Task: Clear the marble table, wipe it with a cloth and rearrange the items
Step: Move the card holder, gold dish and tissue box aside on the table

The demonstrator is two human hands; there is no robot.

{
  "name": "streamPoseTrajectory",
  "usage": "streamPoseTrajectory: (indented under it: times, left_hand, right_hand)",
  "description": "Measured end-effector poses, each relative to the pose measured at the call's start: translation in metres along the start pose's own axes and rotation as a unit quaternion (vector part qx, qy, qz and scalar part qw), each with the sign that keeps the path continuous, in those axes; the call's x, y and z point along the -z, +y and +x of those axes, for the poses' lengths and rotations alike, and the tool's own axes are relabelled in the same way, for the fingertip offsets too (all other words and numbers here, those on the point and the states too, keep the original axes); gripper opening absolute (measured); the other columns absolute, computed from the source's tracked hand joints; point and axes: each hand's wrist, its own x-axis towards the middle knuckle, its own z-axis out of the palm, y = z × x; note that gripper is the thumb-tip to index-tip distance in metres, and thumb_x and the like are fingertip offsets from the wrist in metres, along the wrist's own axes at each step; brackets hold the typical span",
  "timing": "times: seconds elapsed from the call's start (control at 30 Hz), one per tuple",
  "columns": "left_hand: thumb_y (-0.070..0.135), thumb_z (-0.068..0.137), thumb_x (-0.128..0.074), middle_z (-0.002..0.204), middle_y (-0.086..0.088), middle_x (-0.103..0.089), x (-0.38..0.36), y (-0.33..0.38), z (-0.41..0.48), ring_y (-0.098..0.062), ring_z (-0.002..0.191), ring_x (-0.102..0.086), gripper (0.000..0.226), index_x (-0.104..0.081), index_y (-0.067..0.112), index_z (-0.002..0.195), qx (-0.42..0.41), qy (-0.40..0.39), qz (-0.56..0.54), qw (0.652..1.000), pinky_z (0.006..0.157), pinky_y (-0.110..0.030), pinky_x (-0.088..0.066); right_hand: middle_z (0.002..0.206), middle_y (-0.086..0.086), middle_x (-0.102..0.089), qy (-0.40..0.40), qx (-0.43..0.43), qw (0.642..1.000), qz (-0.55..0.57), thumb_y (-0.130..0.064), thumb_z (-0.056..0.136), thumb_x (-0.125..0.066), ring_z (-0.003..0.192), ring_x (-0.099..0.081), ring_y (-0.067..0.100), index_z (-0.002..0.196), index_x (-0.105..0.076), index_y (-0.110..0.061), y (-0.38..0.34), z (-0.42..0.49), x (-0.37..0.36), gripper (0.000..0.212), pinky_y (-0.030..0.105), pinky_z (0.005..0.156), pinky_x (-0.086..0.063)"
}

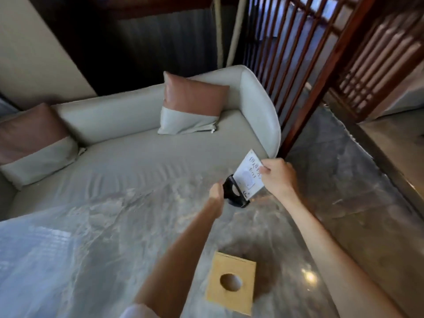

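At the far edge of the worktop (114, 237), both hands work on a table sign. The left hand (216, 191) is curled against the black stand (236, 193) and seems to grip its edge, though its fingertips are hidden behind the hand. The right hand (278, 177) pinches the top corner of the white card (249, 175) between thumb and fingers, which are clamped on it. The split grip makes sense: one hand steadies the base while the other seats the card in it or draws it out, and I cannot tell which. The card tilts toward the sofa (137, 157), its lower edge at the stand.

The card is flat, stiff and printed. The stand is dark and glossy, with a curved cut-out. The worktop is polished grey marble, veined and reflective, so things on it may slide easily. Nearer the person stands a box (230, 285) of pale wood, square-cornered, with a round hole in its top. It is well apart from the sign.

The sofa is smooth and pale, with two cushions (192, 104) that are half pink, half grey. A screen (298, 65) of dark wood slats stands to the right.
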Motion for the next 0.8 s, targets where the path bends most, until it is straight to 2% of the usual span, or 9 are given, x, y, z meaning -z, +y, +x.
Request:
streamPoseTrajectory:
  times: [0.1,0.27,0.37,0.47,0.53,0.6,0.67,0.7,0.8]
  left_hand:
    - [0.033,0.1,-0.037,0.105,-0.011,-0.064,-0.062,-0.005,0.018,-0.024,0.092,-0.055,0.034,-0.06,0.007,0.105,0.01,-0.03,0.0,1.0,0.087,-0.034,-0.046]
    - [0.036,0.104,-0.02,0.1,-0.017,-0.057,-0.111,-0.02,0.027,-0.025,0.079,-0.052,0.05,-0.049,0.001,0.123,0.05,-0.055,0.017,0.997,0.058,-0.033,-0.043]
    - [0.038,0.104,-0.018,0.092,-0.017,-0.058,-0.115,-0.033,0.035,-0.023,0.073,-0.055,0.05,-0.05,0.004,0.122,0.052,-0.046,0.035,0.997,0.045,-0.028,-0.052]
    - [0.035,0.104,-0.019,0.079,-0.011,-0.058,-0.117,-0.046,0.045,-0.018,0.063,-0.055,0.046,-0.055,0.006,0.102,0.046,-0.045,0.082,0.995,0.056,-0.027,-0.057]
    - [0.029,0.104,-0.02,0.073,-0.008,-0.055,-0.118,-0.047,0.043,-0.016,0.06,-0.052,0.041,-0.052,0.007,0.092,0.06,-0.04,0.081,0.994,0.042,-0.023,-0.051]
    - [0.031,0.104,-0.021,0.09,-0.012,-0.063,-0.113,-0.049,0.043,-0.019,0.071,-0.058,0.043,-0.053,0.002,0.109,0.041,-0.037,0.103,0.993,0.037,-0.024,-0.05]
    - [0.035,0.104,-0.019,0.107,-0.014,-0.064,-0.113,-0.045,0.044,-0.019,0.081,-0.061,0.049,-0.049,0.002,0.121,0.038,-0.042,0.136,0.989,0.041,-0.026,-0.052]
    - [0.034,0.104,-0.017,0.101,-0.012,-0.063,-0.114,-0.041,0.039,-0.016,0.079,-0.059,0.048,-0.05,0.002,0.118,0.044,-0.041,0.141,0.988,0.046,-0.023,-0.053]
    - [0.038,0.105,-0.01,0.094,-0.005,-0.058,-0.107,-0.032,0.027,-0.016,0.093,-0.052,0.051,-0.049,0.007,0.113,0.064,-0.06,0.187,0.978,0.091,-0.018,-0.045]
  right_hand:
    - [0.071,0.019,-0.048,0.004,-0.033,0.999,-0.019,-0.01,0.087,-0.052,0.074,-0.04,0.038,0.056,-0.029,-0.006,0.032,0.015,0.009,0.039,0.035,0.065,-0.029]
    - [0.089,0.023,-0.063,-0.009,-0.045,0.999,-0.017,-0.011,0.087,-0.05,0.088,-0.055,0.041,0.054,-0.029,-0.014,0.067,0.027,-0.008,0.04,0.032,0.069,-0.029]
    - [0.095,0.019,-0.068,-0.015,-0.044,0.999,-0.021,-0.014,0.087,-0.051,0.097,-0.057,0.039,0.064,-0.05,-0.013,0.072,0.027,-0.022,0.023,0.036,0.073,-0.035]
    - [0.098,0.017,-0.068,0.011,-0.039,0.999,-0.024,-0.015,0.089,-0.053,0.099,-0.057,0.038,0.082,-0.066,-0.012,0.074,0.023,-0.027,0.016,0.033,0.071,-0.032]
    - [0.095,0.016,-0.067,0.013,-0.029,0.999,-0.033,-0.013,0.089,-0.054,0.094,-0.057,0.037,0.082,-0.066,-0.01,0.074,0.021,-0.025,0.014,0.03,0.07,-0.029]
    - [0.089,0.015,-0.066,0.014,-0.027,0.999,-0.033,-0.009,0.087,-0.054,0.086,-0.054,0.037,0.073,-0.057,-0.012,0.072,0.02,-0.021,0.015,0.031,0.067,-0.028]
    - [0.086,0.016,-0.066,0.011,-0.033,0.999,-0.031,-0.008,0.086,-0.055,0.076,-0.045,0.035,0.069,-0.051,-0.012,0.07,0.02,-0.017,0.019,0.031,0.066,-0.029]
    - [0.086,0.016,-0.067,0.009,-0.034,0.999,-0.029,-0.008,0.087,-0.055,0.074,-0.041,0.033,0.068,-0.051,-0.012,0.069,0.019,-0.016,0.019,0.031,0.066,-0.029]
    - [0.088,0.018,-0.067,-0.005,-0.041,0.999,-0.025,-0.009,0.088,-0.054,0.081,-0.05,0.038,0.064,-0.048,-0.014,0.068,0.016,-0.015,0.025,0.032,0.067,-0.03]
